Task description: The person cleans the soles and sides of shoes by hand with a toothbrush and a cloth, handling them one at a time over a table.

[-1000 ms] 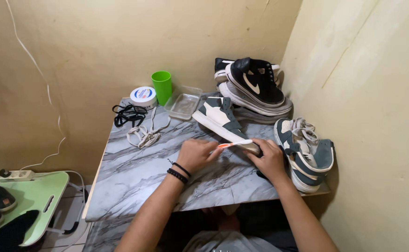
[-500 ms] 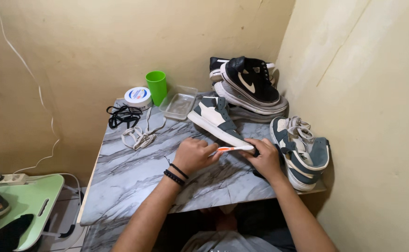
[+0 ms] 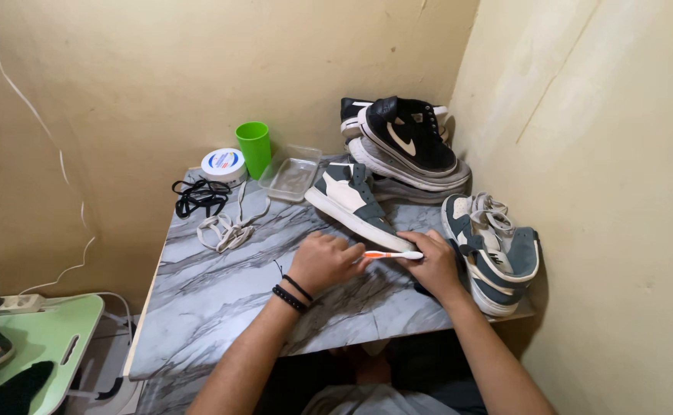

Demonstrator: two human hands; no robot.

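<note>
holding an orange and white toothbrush by its orange handle, the left hand is curled closed around it, two dark bead bracelets on the wrist. the brush lies nearly level, its white head end pointing right and meeting the toe of a grey and white high-top shoe. the right hand is closed over that toe, gripping it against the marble-patterned table. the shoe lies on its side near the middle of the table, white side panel up, grey heel and collar toward the far end, pale sole facing left, with no laces in it.

just right of the hands stands its matching shoe, laces in, at the table's right edge by the wall. in the far right corner black and white shoes are stacked. on the far left lie black laces, white laces, a round white tin, a green cup and a clear plastic tray. a low green table sits at the near left.
</note>
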